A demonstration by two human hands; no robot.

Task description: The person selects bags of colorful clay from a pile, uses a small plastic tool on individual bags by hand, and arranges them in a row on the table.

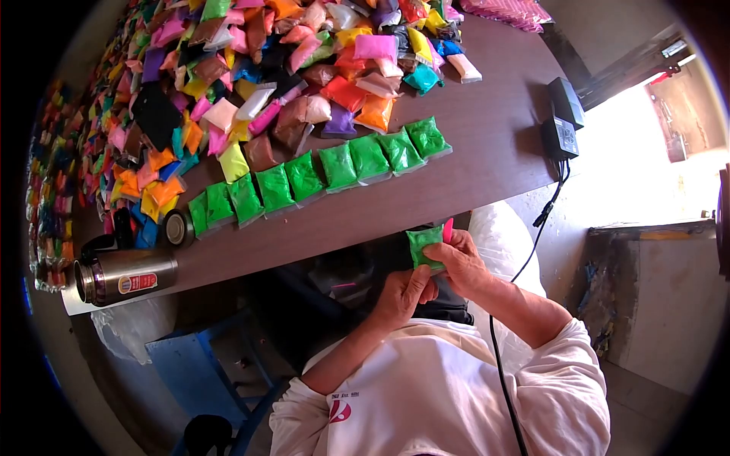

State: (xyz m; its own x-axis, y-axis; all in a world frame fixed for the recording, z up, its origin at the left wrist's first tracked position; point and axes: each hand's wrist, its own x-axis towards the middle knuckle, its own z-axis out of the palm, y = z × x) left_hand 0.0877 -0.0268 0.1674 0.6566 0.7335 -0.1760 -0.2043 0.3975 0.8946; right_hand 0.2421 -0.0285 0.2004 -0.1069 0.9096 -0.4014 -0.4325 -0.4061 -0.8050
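Observation:
Just off the table's front edge, my right hand (465,266) pinches a small green packet (423,245) with the thumb across its face. A pink piece (448,229) sticks up by the fingers of that hand; its kind is unclear. My left hand (404,295) is closed at the packet's lower edge, its thumb raised against it. Before me on the table, several similar green packets (338,166) lie side by side in a slanting row.
Many coloured packets (289,68) are heaped across the far and left table (487,129). A steel flask (129,277) lies at the front left beside a round lid (178,228). A black adapter (561,137) stands at right, its cable (525,262) hanging past my right arm. A blue chair (198,365) is left.

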